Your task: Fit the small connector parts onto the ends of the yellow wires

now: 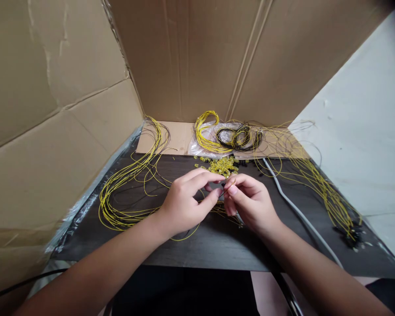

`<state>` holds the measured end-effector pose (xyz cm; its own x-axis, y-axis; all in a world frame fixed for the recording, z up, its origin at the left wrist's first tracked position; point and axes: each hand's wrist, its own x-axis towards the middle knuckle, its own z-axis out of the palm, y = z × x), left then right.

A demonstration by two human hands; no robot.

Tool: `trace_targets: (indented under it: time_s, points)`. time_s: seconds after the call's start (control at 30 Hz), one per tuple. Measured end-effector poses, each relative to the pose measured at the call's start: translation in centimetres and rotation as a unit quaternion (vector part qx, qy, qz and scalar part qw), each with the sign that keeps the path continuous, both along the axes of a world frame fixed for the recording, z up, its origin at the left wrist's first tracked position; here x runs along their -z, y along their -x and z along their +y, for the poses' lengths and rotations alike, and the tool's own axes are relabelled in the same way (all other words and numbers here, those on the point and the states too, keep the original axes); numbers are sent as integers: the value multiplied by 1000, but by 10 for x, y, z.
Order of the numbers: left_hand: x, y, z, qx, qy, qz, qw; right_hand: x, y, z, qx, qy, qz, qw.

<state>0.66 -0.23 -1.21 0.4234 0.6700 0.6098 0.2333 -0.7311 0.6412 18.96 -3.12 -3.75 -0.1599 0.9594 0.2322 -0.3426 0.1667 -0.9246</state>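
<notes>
My left hand (187,199) and my right hand (255,202) meet above the dark table, fingertips almost touching. A thin wire (229,185) is pinched between the thumb and fingers of my right hand. My left thumb and fingers are bent close around a tiny dark piece at that wire's end; its kind is too small to tell. Behind my fingertips lies a pile of small yellow translucent pieces (222,165). Yellow and black wires (118,215) run in a long loop from the left and pass beneath my hands.
Coiled yellow wire (202,136) and coiled black wire (240,138) rest on a cardboard strip (179,136) at the back. More yellow wires (332,204) with black ends spread on the right. A grey cable (294,208) crosses the table (197,254). Cardboard walls (204,57) enclose the back and left.
</notes>
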Motion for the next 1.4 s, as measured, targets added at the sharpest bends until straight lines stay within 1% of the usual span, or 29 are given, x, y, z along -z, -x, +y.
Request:
trace_targets:
  time_s: [0.1, 0.33, 0.53, 0.6, 0.63, 0.67, 0.7, 0.73, 0.8, 0.83, 0.87, 0.93, 1.03, 1.13, 1.4]
  points:
    - [2, 1, 2, 27, -19, -6, 999, 2, -1, 1, -29, 9, 5, 1000]
    - [2, 1, 2, 30, -50, -24, 998, -3, -1, 1, -63, -1, -2, 998]
    - [-3, 2, 2, -4, -51, -33, 998, -13, -9, 4, -27, -58, -24, 998]
    - [-5, 4, 2, -9, -51, -42, 998, -17, -13, 2, -19, -67, -51, 996]
    - [-6, 4, 1, -10, -49, -46, 998, -19, -15, 1, -5, -74, -80, 994]
    - [-6, 5, 1, -10, -46, -49, 998, -22, -17, -1, 20, -90, -123, 988]
    - [-6, 5, 0, -10, -44, -53, 998, -24, -19, -2, 52, -115, -176, 976]
    - [-6, 5, 0, -10, -40, -56, 998, -27, -20, -4, 85, -151, -235, 956]
    - [-6, 5, -1, -10, -35, -63, 997, -33, -22, -6, 138, -238, -337, 900]
    - [-6, 5, -1, -10, -32, -67, 997, -35, -22, -7, 153, -277, -370, 873]
    - [-6, 5, -1, -11, -30, -70, 997, -38, -22, -8, 162, -306, -393, 852]
    - [-5, 5, -1, -13, -26, -71, 997, -41, -21, -9, 181, -337, -414, 826]
    - [-4, 5, 0, -11, -29, -73, 997, -43, -20, -10, 209, -358, -421, 807]
    - [-4, 5, 0, -11, -32, -76, 997, -43, -20, -12, 219, -368, -426, 797]
    - [-6, 5, -1, -2, -34, -58, 998, -44, -19, -12, 216, -365, -431, 796]
